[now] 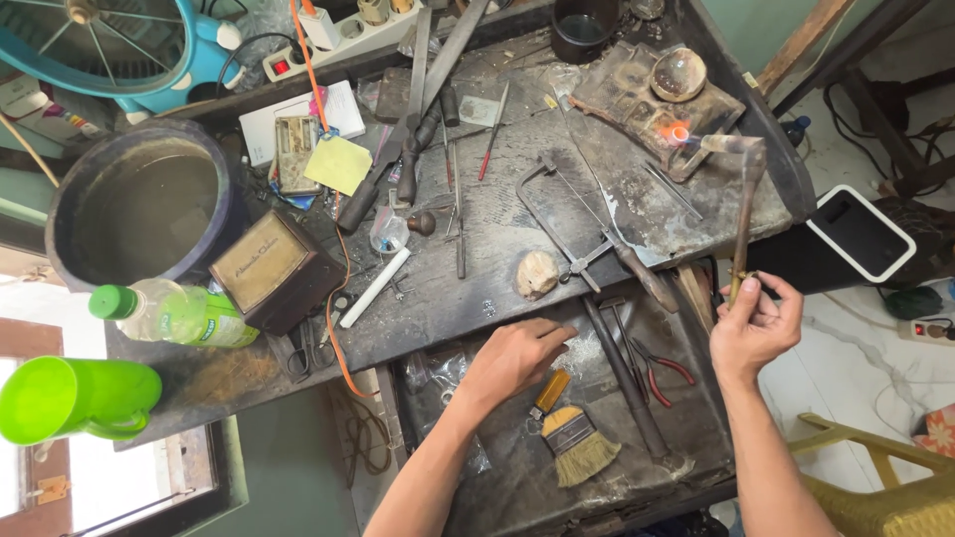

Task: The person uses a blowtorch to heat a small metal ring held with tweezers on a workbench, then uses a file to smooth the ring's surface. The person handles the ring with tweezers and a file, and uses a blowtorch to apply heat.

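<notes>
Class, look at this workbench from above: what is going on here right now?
A person's right hand holds a torch, its tip aimed at a glowing orange spot on a scorched block. The left hand rests in the open drawer near a yellow-handled brush. A saw frame lies nearby.

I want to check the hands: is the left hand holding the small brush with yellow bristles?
No. The left hand rests empty in the open drawer, while the small brush with yellow bristles lies apart, just beside it.

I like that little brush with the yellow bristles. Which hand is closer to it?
The left hand. It rests just up and left of the brush, apart from it. The right hand is farther right, holding a torch.
</notes>
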